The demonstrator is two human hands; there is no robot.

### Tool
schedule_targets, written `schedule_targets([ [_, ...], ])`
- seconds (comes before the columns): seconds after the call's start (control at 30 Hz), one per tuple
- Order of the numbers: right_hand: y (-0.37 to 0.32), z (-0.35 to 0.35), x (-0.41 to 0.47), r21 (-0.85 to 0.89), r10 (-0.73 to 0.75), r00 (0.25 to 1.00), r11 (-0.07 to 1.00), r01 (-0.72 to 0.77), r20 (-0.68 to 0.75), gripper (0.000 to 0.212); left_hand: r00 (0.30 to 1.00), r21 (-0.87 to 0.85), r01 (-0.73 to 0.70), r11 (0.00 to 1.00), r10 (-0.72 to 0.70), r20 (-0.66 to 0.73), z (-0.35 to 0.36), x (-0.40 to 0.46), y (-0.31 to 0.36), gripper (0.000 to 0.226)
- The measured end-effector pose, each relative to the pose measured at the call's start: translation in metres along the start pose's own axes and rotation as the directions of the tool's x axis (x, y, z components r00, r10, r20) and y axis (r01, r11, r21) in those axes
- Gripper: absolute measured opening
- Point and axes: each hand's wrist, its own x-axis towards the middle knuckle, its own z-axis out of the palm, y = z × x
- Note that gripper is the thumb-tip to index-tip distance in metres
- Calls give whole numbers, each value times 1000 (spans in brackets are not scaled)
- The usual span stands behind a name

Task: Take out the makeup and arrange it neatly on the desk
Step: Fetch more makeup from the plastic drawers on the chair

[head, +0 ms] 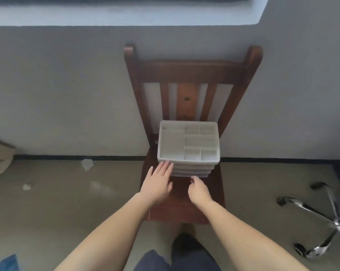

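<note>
A white plastic organizer [187, 147] with drawers below and a divided open tray on top stands on the seat of a brown wooden chair [192, 73]. Its top compartments look bare; no makeup shows. My left hand [157, 181] reaches in with straight fingers, the fingertips touching the organizer's front left corner. My right hand [198, 189] hovers over the seat just below the drawer fronts, its fingers loosely curled and holding nothing.
The chair stands against a grey wall. Scraps of white paper [87, 164] lie on the floor to the left. A chrome swivel-chair base [321, 220] lies at the right. A blue item [7, 263] shows at the bottom left.
</note>
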Motion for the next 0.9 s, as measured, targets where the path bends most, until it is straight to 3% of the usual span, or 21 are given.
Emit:
schedule_targets([
  [0.07, -6, 3, 31, 355, 159, 987, 922, -153, 14, 44, 1000, 45, -9, 999, 8, 27, 7, 23, -3, 66],
  [0.1, -10, 7, 46, 525, 225, 973, 822, -221, 58, 45, 999, 63, -6, 998, 4, 32, 11, 32, -4, 68],
  [0.17, -16, 14, 71, 816, 333, 928, 482, -319, 166, 44, 999, 100, -9, 995, 5, 42, 19, 43, -9, 71],
  [0.23, -20, 16, 88, 936, 414, 874, 124, -329, 252, 44, 998, 120, -33, 992, 27, 48, 26, 48, -14, 73],
  [0.33, -22, 18, 101, 946, 442, 837, -134, -295, 323, 41, 998, 96, -66, 993, 66, 3, 36, 50, -19, 74],
  [0.5, -17, 29, 103, 945, 421, 851, -229, -235, 314, 43, 996, 84, -84, 993, 86, -16, 42, 50, -24, 77],
  [0.7, -2, 48, 84, 960, 447, 854, -201, -195, 267, 47, 997, 121, -70, 990, 67, 26, 32, 50, -21, 76],
  [0.9, 30, 72, 11, 941, 479, 811, -205, -268, 336, 44, 995, 149, -90, 985, 83, 53, 29, 50, -22, 76],
])
